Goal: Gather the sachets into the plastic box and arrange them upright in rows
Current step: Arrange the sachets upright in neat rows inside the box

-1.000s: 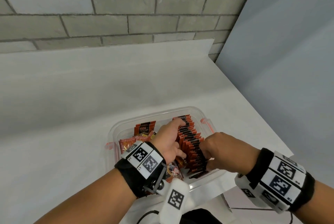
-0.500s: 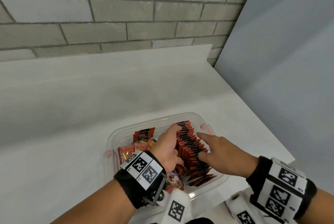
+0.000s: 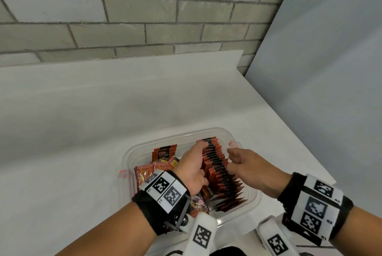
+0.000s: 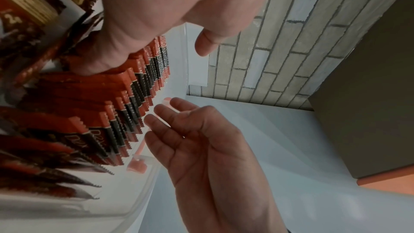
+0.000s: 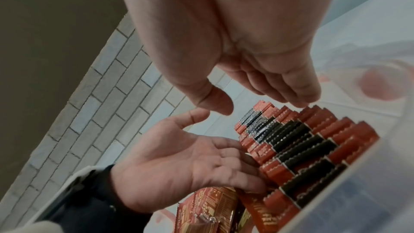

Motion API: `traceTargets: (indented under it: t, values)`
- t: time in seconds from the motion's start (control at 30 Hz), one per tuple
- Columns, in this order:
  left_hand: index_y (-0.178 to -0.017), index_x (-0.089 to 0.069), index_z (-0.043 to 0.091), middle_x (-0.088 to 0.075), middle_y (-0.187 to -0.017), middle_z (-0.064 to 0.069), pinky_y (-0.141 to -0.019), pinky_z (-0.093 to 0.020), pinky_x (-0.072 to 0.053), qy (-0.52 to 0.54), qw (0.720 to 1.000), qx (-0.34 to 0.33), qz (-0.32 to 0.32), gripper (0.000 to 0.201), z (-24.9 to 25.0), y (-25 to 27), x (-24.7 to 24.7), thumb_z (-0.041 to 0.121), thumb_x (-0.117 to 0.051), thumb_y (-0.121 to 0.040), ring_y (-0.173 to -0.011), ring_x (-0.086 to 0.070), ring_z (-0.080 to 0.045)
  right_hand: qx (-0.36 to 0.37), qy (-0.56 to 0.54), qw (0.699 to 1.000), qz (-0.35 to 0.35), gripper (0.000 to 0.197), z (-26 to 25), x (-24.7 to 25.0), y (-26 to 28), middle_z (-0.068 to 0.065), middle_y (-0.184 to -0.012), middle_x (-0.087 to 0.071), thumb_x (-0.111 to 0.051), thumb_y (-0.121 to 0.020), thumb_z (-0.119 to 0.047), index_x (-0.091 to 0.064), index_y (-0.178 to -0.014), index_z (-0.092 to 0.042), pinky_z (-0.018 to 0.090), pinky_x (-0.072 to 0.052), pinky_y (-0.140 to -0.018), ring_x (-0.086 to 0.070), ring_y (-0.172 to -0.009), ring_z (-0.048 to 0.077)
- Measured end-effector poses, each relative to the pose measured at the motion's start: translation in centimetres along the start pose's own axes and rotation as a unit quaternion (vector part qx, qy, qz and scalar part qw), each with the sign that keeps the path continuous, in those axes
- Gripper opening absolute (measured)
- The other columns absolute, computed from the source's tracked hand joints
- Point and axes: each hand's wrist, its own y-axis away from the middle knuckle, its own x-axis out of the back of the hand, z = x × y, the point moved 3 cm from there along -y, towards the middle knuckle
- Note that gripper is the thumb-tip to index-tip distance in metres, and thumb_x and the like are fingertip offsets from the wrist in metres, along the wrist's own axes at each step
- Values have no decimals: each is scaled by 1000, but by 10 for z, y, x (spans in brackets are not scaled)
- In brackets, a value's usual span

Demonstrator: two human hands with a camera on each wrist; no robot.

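Observation:
A clear plastic box (image 3: 175,138) sits on the white counter near me. Along its right side stands a row of red-and-black sachets (image 3: 217,165), upright at the far end and leaning over at the near end (image 3: 229,200). My left hand (image 3: 195,160) lies with straight fingers flat against the row's left side; its open palm (image 5: 190,157) shows in the right wrist view. My right hand (image 3: 241,160) holds nothing, and its relaxed fingertips (image 5: 302,100) touch the sachets' tops on the row's right side. Loose sachets (image 3: 157,171) lie in the box's left part.
One sachet (image 3: 164,152) stands against the box's far wall. Red clips (image 3: 233,143) sit on the box's sides. A brick wall (image 3: 144,18) rises behind the counter (image 3: 103,121), and a grey panel (image 3: 320,90) runs past its right edge.
My right hand left the near end of the row, moved farther along its right side, and its fingers uncurled. My left hand stayed against the row's left side.

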Motion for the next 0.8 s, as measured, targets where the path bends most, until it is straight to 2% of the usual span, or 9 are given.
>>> traceTargets:
  t: [0.1, 0.2, 0.27, 0.33, 0.4, 0.5, 0.63, 0.77, 0.8]
  values:
    - [-117, -58, 12, -65, -114, -16, -106, -54, -37, -4, 1000, -1, -3, 35, -1, 0, -1, 38, -50, -94, -112, -58, -33, 2, -4, 1000, 2, 39, 1, -1, -1, -6, -129, -52, -48, -92, -2, -46, -131, -2, 19, -43, -89, -52, -123, 17]
    - [-113, -57, 11, -63, -117, -16, -105, -49, -38, -5, 1000, -4, -2, 34, 1, 0, -1, 39, -49, -94, -114, -56, -32, 5, 17, 1000, 18, 40, 0, 0, -4, 3, -133, -54, -48, -93, -6, -45, -132, -3, 25, -40, -96, -52, -119, 16]
    - [-104, -59, 11, -63, -115, -17, -93, -41, -46, -7, 1000, -3, -5, 30, 2, 1, -1, 38, -49, -95, -108, -59, -30, 3, 22, 1000, 16, 38, 0, -1, -5, 5, -133, -54, -48, -93, -6, -47, -130, -2, 27, -40, -98, -53, -119, 20]
    - [-94, -59, 10, -64, -109, -18, -76, -36, -49, -12, 1000, 0, -6, 29, 4, 4, -2, 37, -48, -95, -101, -61, -29, 1, 13, 1000, 10, 35, 0, -2, -6, 3, -129, -57, -49, -92, -5, -50, -127, -4, 27, -42, -97, -56, -112, 17]
    - [-92, -57, 9, -64, -110, -18, -72, -35, -49, -11, 1000, 2, -2, 29, 6, 4, 0, 36, -48, -96, -100, -62, -29, 2, 12, 1000, 13, 36, -1, -2, -8, 4, -131, -56, -49, -92, -7, -50, -128, -4, 25, -41, -95, -55, -110, 13]
    - [-97, -59, 8, -64, -115, -19, -85, -37, -50, -5, 1000, 6, 2, 31, 8, 2, 1, 37, -49, -94, -106, -61, -30, 2, 22, 1000, 20, 42, -3, 0, -12, 6, -139, -50, -51, -93, -12, -46, -134, -5, 23, -37, -96, -50, -118, 14]
    - [-94, -61, 8, -64, -116, -19, -100, -43, -45, 2, 1000, 14, -2, 32, 8, 3, 1, 38, -49, -93, -113, -59, -32, -13, 16, 1000, 16, 36, -5, -1, -14, 11, -133, -54, -50, -91, -6, -50, -126, 0, 33, -42, -101, -52, -122, 24]
    - [-104, -55, 2, -61, -115, -19, -99, -43, -45, 21, 999, 0, 24, 38, 16, 3, 3, 38, -46, -95, -105, -60, -30, -7, 30, 999, 28, 38, -12, 2, -15, 5, -126, -57, -49, -93, -14, -48, -130, -5, 20, -43, -75, -54, -114, 19]
    - [-110, -52, 2, -59, -119, -19, -100, -43, -44, 32, 999, -4, 32, 40, 18, 2, 4, 38, -46, -96, -107, -59, -30, -8, 25, 999, 30, 38, -13, 2, -16, 3, -125, -57, -49, -93, -13, -47, -131, -6, 19, -43, -75, -55, -113, 18]
